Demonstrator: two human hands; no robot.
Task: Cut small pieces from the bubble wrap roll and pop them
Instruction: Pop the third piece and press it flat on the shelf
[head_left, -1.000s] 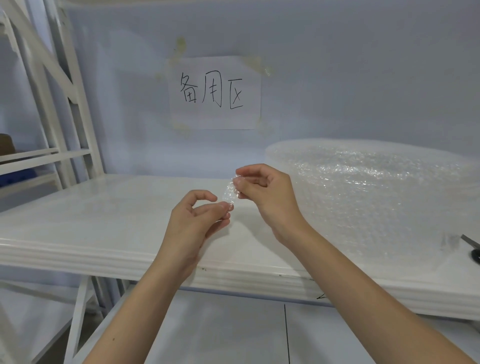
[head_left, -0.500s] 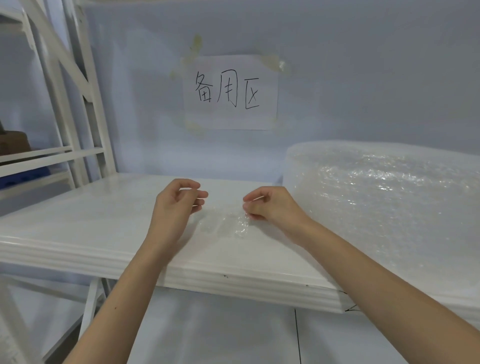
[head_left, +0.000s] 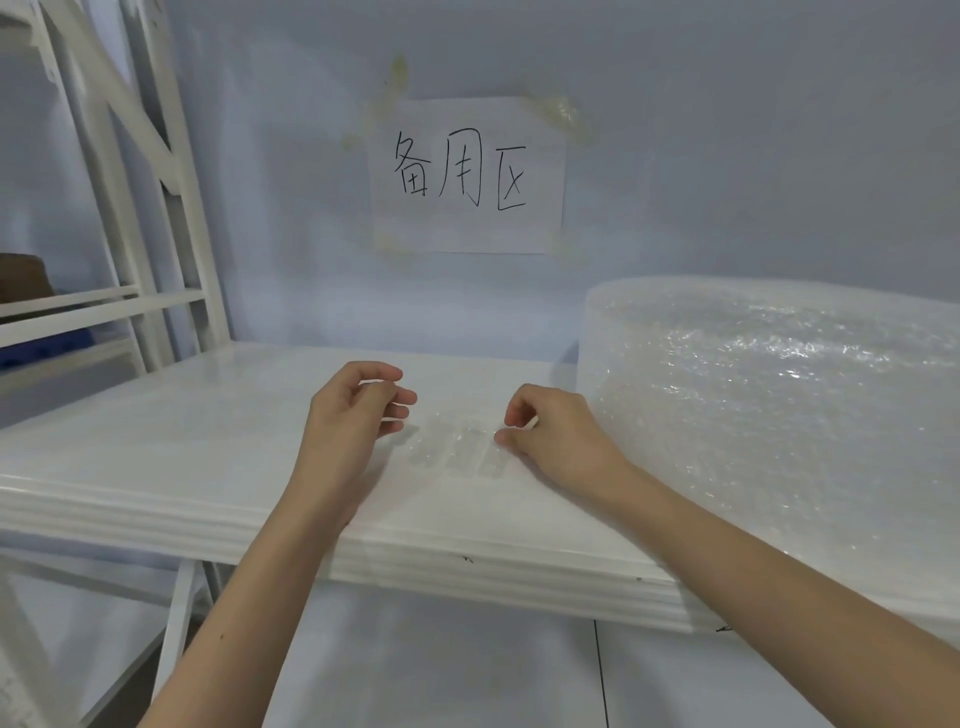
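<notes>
Three small clear bubble wrap pieces (head_left: 454, 453) lie flat side by side on the white table (head_left: 208, 467), between my two hands. My left hand (head_left: 358, 415) hovers just left of them, fingers loosely curled, thumb apart, holding nothing. My right hand (head_left: 556, 434) rests on the table just right of them. Its thumb tip touches the edge of the rightmost piece, and its fingers are curled with a gap. The large bubble wrap roll (head_left: 769, 415) lies on the table at the right, close behind my right wrist.
A paper sign (head_left: 467, 174) with handwritten characters is taped to the wall behind the table. A white metal shelf frame (head_left: 150, 223) stands at the left. The table's front edge (head_left: 467, 566) runs under my forearms.
One second ago both hands held a small piece up in the air. They came down to the table and the piece now lies flat beside the others; my left hand has let go.
</notes>
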